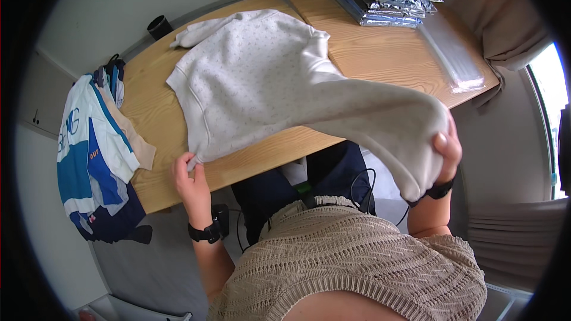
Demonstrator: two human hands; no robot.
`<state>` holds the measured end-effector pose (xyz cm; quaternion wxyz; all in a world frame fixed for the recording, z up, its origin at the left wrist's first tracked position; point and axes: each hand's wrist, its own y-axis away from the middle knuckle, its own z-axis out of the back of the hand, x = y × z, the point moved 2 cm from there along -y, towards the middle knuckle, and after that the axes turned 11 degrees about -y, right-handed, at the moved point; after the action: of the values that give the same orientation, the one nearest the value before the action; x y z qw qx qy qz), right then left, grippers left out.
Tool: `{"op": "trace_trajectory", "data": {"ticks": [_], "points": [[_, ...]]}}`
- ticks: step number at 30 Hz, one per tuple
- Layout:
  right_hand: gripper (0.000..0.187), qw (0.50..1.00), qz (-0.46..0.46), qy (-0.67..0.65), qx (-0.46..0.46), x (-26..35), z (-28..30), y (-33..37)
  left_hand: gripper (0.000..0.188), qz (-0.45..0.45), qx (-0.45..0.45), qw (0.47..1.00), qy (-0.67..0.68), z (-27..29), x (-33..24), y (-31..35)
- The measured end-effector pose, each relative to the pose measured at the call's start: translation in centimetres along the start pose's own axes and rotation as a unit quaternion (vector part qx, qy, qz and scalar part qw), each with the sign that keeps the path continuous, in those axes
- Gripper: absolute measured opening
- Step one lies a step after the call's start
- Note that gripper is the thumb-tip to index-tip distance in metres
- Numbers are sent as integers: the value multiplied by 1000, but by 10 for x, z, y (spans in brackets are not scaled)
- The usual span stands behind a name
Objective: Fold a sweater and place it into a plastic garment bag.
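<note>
A pale grey sweatshirt (256, 77) with a fine speckled pattern lies spread over the wooden table (380, 53). My left hand (191, 181) pinches the near left corner of its hem at the table's front edge. Off to the right, my right hand (447, 151) grips the end of one sleeve, lifted clear of the tabletop and stretched out past the front edge. Part of that hand's fingers is hidden behind the cloth. The other sleeve lies at the far left of the garment.
Stacked clear-bagged garments (386, 0) stand at the back right, with a pile of flat clear plastic bags (452, 53) beside them. Several folded clothes (98, 148) hang over the table's left edge. A black cup (159, 27) stands at the back left.
</note>
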<state>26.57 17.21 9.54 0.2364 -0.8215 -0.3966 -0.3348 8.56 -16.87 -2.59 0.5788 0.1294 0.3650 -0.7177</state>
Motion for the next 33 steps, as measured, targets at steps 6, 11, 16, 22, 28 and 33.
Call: {"op": "trace_trajectory", "data": {"ticks": [6,11,16,22,28,33], "points": [[49,978,-83,98,164,-12,13,16,23,-138,-63,988,-31,35,-10,5],[37,949,-166,136,229,-45,-29,1,23,-65,-15,995,-69,40,23,19],[72,946,-62,-186,257,-61,-24,-44,16,0,21,999,-38,45,44,14],[38,887,-41,422,182,-78,28,-111,17,23,48,999,0,40,61,-6],[36,724,90,597,333,-93,52,-98,26,119,137,943,280,32,61,-9],[28,796,-33,570,201,-94,55,-103,27,119,115,952,258,26,69,-11]]}}
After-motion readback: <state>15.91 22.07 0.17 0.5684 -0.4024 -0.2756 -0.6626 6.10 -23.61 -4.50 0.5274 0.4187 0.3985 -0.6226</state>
